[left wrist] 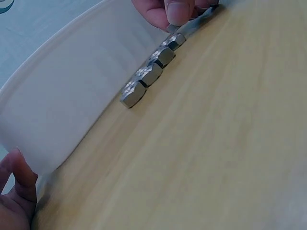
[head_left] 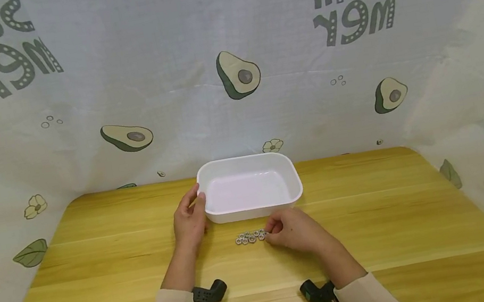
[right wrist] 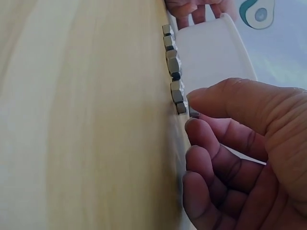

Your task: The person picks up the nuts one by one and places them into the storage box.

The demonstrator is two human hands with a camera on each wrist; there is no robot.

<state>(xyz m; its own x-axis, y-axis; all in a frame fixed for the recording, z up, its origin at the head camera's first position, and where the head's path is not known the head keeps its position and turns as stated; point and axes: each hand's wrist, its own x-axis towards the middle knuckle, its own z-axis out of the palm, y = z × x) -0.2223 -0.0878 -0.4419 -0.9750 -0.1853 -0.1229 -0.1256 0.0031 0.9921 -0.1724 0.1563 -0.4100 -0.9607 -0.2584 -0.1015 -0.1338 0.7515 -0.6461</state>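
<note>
A white rectangular tray (head_left: 253, 213) stands near the back of the wooden table. My left hand (head_left: 190, 222) rests against its left end, thumb and fingertips at the outer wall near the rim. In front of the tray, several small silver hex nuts (head_left: 245, 240) lie in a tight cluster; the left wrist view shows their edge as a row of nuts (left wrist: 147, 74). At the cluster's right end, my right hand (head_left: 295, 230) pinches one nut (right wrist: 194, 113) between thumb and index finger. Those fingers mostly cover that nut, and its other fingers are curled beneath.
The table (head_left: 430, 226) has a rounded back edge just behind the tray. A pale cloth (head_left: 170, 77) printed with avocados and lettering hangs behind and at both sides. Black wrist cameras (head_left: 211, 292) are strapped to both wrists, close above the tabletop.
</note>
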